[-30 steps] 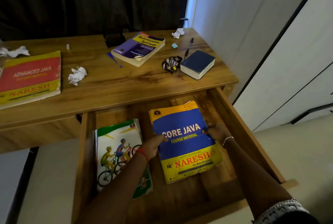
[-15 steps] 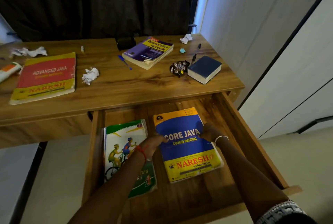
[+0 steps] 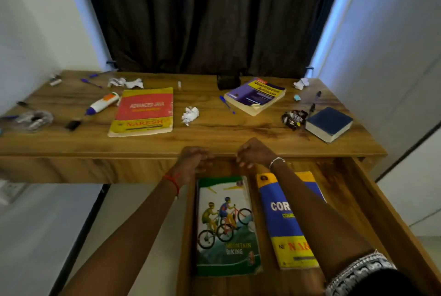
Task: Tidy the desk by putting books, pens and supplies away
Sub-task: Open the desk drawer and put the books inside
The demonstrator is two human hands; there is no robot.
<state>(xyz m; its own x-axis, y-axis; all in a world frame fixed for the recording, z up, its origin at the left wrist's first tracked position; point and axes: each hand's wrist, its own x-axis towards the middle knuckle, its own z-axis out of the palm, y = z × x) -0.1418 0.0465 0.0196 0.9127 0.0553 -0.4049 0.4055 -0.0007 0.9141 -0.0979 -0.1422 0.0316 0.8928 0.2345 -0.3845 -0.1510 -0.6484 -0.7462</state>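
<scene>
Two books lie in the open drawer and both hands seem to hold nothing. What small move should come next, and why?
Probably the left hand should reach forward to the red and yellow Advanced Java book. It lies on the wooden desk just beyond that hand, which looks empty, and the open wooden drawer already holds two books.

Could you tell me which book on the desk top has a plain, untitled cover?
The dark blue book at the right end; the red book and purple book show titles.

A dark curtain (image 3: pixel 210 16) hangs behind the wooden desk (image 3: pixel 214 133), between white walls (image 3: pixel 35 21).
</scene>
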